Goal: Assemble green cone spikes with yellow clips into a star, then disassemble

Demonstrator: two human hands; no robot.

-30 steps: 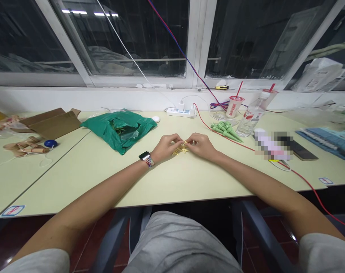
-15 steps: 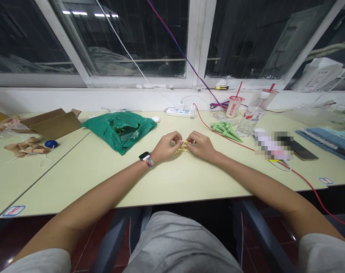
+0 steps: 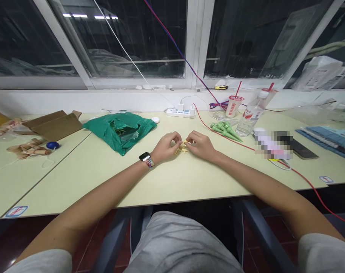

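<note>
Low over the middle of the table, my left hand (image 3: 168,147) and my right hand (image 3: 200,146) face each other, thumbs and forefingers pinched. Between the fingertips is a small pale-yellow piece (image 3: 184,143); both hands seem to grip it, and its kind is too small to make out. More small yellow pieces (image 3: 185,150) lie on the table just under the fingers, partly hidden by my left hand. A watch with a colourful woven band (image 3: 149,161) is on my left wrist.
Left of my hands lies a torn green plastic bag (image 3: 119,129). Green cone-shaped pieces (image 3: 226,131), a clear bottle (image 3: 250,115) and a drink cup (image 3: 234,106) stand to the right. A red cable (image 3: 240,144) crosses the table. A power strip (image 3: 181,112) sits behind.
The camera view has shifted very slightly. Both hands keep almost the same pinched pose at the yellow piece; nothing else has visibly moved.
</note>
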